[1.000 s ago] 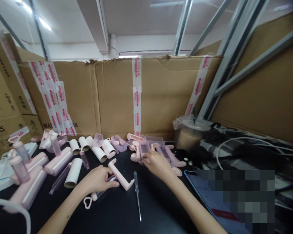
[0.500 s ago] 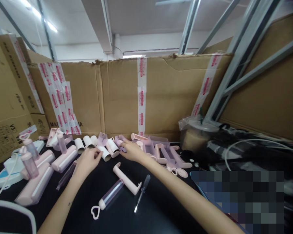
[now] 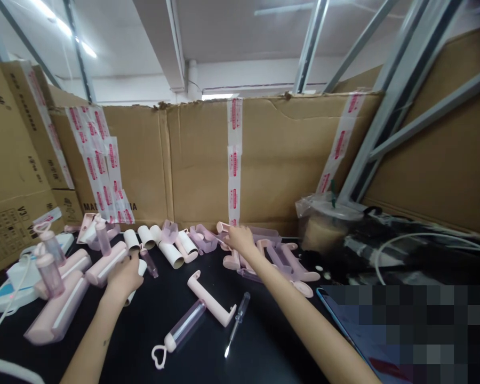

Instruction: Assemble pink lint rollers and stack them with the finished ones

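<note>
Now that the left hand [image 3: 125, 277] is covering a tube [image 3: 141, 270] and the right hand [image 3: 241, 241] a pink part [image 3: 223, 227], work is shifting; whether fingers are gripping, I can't tell.

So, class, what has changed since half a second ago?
The left hand has moved left, to a white roll; the right hand has moved right, from a lilac part to a pink piece. The screwdriver, heart-looped tube and pink frame lie as before.
</note>
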### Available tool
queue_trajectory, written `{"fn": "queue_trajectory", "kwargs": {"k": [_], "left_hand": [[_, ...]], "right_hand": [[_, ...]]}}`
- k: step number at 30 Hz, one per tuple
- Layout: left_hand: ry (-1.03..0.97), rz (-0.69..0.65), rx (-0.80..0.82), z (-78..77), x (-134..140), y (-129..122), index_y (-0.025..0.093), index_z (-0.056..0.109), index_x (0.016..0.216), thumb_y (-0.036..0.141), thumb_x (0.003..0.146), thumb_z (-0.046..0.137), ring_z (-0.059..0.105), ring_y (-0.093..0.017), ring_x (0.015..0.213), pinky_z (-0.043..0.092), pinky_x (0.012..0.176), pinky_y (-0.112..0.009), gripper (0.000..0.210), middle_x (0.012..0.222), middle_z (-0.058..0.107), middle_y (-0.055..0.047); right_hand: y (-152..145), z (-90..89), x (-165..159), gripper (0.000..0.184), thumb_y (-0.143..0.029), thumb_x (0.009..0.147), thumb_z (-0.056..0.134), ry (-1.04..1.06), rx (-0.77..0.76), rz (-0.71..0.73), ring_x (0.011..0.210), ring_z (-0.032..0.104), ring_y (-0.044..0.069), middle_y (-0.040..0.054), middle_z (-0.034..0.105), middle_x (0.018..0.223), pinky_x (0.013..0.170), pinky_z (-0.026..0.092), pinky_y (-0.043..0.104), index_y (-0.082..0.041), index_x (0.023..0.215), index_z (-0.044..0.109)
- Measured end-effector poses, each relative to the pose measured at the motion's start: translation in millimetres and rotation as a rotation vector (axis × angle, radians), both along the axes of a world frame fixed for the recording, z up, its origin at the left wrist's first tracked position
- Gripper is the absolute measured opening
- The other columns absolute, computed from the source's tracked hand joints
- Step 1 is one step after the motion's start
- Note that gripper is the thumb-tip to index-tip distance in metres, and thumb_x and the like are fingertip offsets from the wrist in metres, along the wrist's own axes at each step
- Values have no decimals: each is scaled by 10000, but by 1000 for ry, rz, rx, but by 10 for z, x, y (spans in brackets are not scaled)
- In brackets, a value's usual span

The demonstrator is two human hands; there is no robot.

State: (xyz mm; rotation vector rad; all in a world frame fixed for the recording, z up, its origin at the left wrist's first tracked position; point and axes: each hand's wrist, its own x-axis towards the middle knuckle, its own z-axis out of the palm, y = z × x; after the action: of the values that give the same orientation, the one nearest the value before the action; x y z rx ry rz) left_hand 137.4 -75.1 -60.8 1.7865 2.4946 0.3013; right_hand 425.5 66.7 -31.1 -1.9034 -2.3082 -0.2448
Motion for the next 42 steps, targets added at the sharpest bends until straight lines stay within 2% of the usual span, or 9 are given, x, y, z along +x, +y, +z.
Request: {"fn": "queue_trajectory", "kwargs": {"k": [4, 7, 9, 13, 18, 22, 25, 38, 42], "left_hand": [[-77, -140, 110, 91, 111, 2, 197, 316, 1325, 175, 727, 545, 509, -302, 1128, 411, 908, -405, 641, 1223, 533, -130], [-400, -419, 310, 88, 303, 18, 229, 233, 1377, 185, 751, 545, 476, -229, 1158, 358, 1001, -377, 701, 1260, 494, -92], [-682, -579, 424, 40, 463, 22, 238, 213, 1390, 216, 762, 561, 490, -217, 1130, 391, 981, -385, 718, 1275, 469, -100], [-926, -647, 457, -88, 734, 3, 226, 261, 1376, 236, 745, 619, 474, -237, 1161, 399, 977, -411, 726, 1313, 447, -124], [-928, -682, 392, -196, 873, -49, 213, 284, 1370, 197, 765, 588, 481, -227, 1183, 317, 1044, -419, 678, 1247, 524, -119], [-801, -740, 407, -247, 909, -72, 240, 363, 1342, 193, 764, 585, 441, -239, 1218, 313, 1051, -425, 621, 1301, 485, -105], [-730, -780, 447, -259, 929, -81, 244, 386, 1330, 199, 772, 581, 398, -244, 1256, 300, 1064, -430, 593, 1338, 458, -93], [-686, -851, 400, -185, 948, -149, 287, 335, 1361, 229, 795, 575, 357, -242, 1288, 283, 1076, -431, 618, 1389, 417, -69], [-686, -867, 402, -148, 930, -142, 308, 395, 1325, 212, 787, 574, 380, -238, 1271, 282, 1075, -440, 575, 1358, 455, -53]], "right_hand": [[-27, -68, 35, 292, -301, 890, 532, 122, -23, 20, 973, 580, 204, 85, 561, 1151, 818, 494, 407, -151, 1140, 538], [-74, -47, 29, 270, -302, 889, 533, 269, -44, 79, 945, 588, 194, 71, 576, 1119, 801, 498, 399, -154, 1115, 550], [-144, -6, 10, 255, -305, 876, 547, 397, -43, 149, 926, 596, 196, 80, 603, 1057, 798, 493, 386, -131, 1061, 569], [-452, 31, -45, 261, -361, 833, 564, 681, -67, 411, 892, 626, 177, 69, 649, 963, 770, 497, 301, -141, 975, 577], [-940, -198, -15, 294, -428, 823, 552, 946, -143, 678, 891, 646, 173, 61, 655, 992, 775, 525, 306, -187, 993, 560], [-1122, -393, 43, 282, -410, 836, 557, 1109, -119, 720, 973, 615, 186, 74, 616, 1044, 863, 501, 344, -206, 1030, 544], [-1175, -409, 50, 228, -360, 826, 594, 1189, -70, 740, 991, 593, 191, 60, 605, 1038, 873, 489, 349, -219, 1004, 581], [-1316, -272, 71, 216, -276, 872, 534, 992, 63, 771, 1062, 547, 217, 80, 598, 1098, 845, 497, 364, -237, 1074, 600], [-1382, -272, 63, 304, -266, 877, 526, 910, 67, 799, 1171, 492, 228, 86, 550, 1230, 977, 418, 418, -250, 1179, 556]]}}
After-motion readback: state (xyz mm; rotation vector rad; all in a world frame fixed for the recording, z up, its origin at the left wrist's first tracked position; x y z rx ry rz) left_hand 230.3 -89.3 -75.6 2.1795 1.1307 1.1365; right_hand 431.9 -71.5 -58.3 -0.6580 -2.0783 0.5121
